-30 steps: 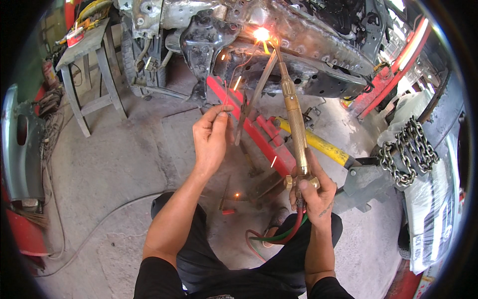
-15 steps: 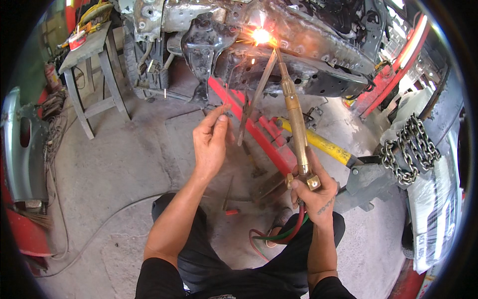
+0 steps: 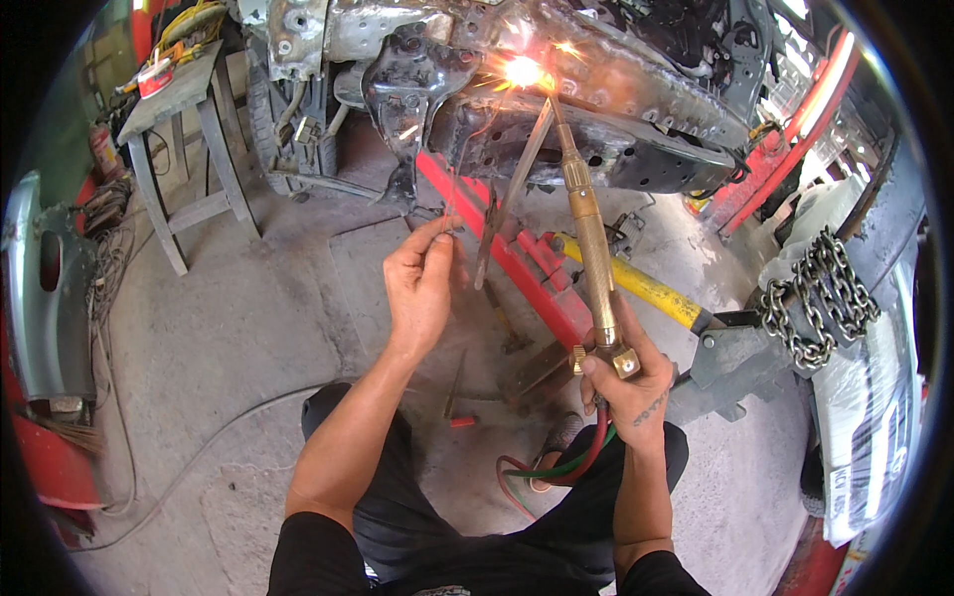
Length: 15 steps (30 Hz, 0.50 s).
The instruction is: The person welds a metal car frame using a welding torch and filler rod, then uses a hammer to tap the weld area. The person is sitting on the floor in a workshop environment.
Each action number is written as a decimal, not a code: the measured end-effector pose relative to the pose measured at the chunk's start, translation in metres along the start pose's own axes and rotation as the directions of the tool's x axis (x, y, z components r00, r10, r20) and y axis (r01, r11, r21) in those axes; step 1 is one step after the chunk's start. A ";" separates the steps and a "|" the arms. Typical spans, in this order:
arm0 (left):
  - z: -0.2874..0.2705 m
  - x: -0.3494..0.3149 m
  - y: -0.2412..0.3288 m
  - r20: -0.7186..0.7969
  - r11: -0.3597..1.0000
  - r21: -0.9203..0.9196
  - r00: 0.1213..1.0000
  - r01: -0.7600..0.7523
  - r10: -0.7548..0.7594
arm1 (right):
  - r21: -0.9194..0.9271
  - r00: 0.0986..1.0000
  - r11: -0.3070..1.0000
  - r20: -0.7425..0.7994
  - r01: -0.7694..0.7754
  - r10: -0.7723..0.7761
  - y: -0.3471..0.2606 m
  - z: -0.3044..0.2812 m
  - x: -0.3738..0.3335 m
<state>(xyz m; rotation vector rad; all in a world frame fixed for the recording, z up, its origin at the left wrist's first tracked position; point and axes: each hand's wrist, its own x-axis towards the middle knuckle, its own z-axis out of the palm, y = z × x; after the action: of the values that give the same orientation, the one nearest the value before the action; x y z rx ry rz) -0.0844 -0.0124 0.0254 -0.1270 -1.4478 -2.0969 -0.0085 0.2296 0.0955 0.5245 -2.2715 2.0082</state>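
Note:
My right hand (image 3: 636, 385) is wrapped round the valve end of a brass gas torch (image 3: 594, 243), which points up and away from me. A bright glow with sparks (image 3: 524, 72) burns at its tip, against the bare metal of a vehicle frame rail (image 3: 621, 74). Between thumb and fingers, my left hand (image 3: 417, 283) pinches a thin wire rod (image 3: 456, 184) that rises toward the glow; the glare hides its far end. A flat metal strip (image 3: 527, 164) slants down from beside the torch tip, between my hands. Red and green hoses (image 3: 596, 447) trail from the torch.
A red steel beam (image 3: 532, 283) and a yellow bar (image 3: 641, 288) lie beyond my hands. To the right, a chain (image 3: 820, 303) is wound round a post. A wooden stool (image 3: 189, 99) stands at the far left, near a grey body panel (image 3: 48, 298). A cable (image 3: 229, 417) crosses the floor.
Both hands hold almost the same places; the left has shifted very slightly down and left. The spark pattern differs, with an extra spark up and right of the glow.

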 end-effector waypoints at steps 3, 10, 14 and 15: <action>0.001 0.000 0.000 0.000 1.000 0.005 1.000 0.007 -0.007 | 0.007 1.000 1.000 0.000 -0.003 0.003 -0.001 0.000 0.000; 0.003 0.001 -0.003 0.011 1.000 0.020 1.000 -0.007 0.007 | -0.009 1.000 1.000 -0.018 -0.008 0.008 -0.002 0.001 0.000; 0.005 0.000 0.000 0.010 0.999 0.045 1.000 -0.006 0.005 | -0.007 1.000 1.000 -0.015 -0.008 0.008 -0.003 0.001 0.000; 0.006 0.000 0.000 0.012 0.999 0.039 1.000 -0.006 0.005 | -0.007 1.000 1.000 -0.012 -0.010 0.009 -0.003 0.001 0.000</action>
<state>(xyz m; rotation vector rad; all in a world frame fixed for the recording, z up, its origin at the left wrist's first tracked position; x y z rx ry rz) -0.0864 -0.0073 0.0276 -0.1280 -1.4933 -2.0653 -0.0079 0.2286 0.0982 0.5010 -2.2775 2.0019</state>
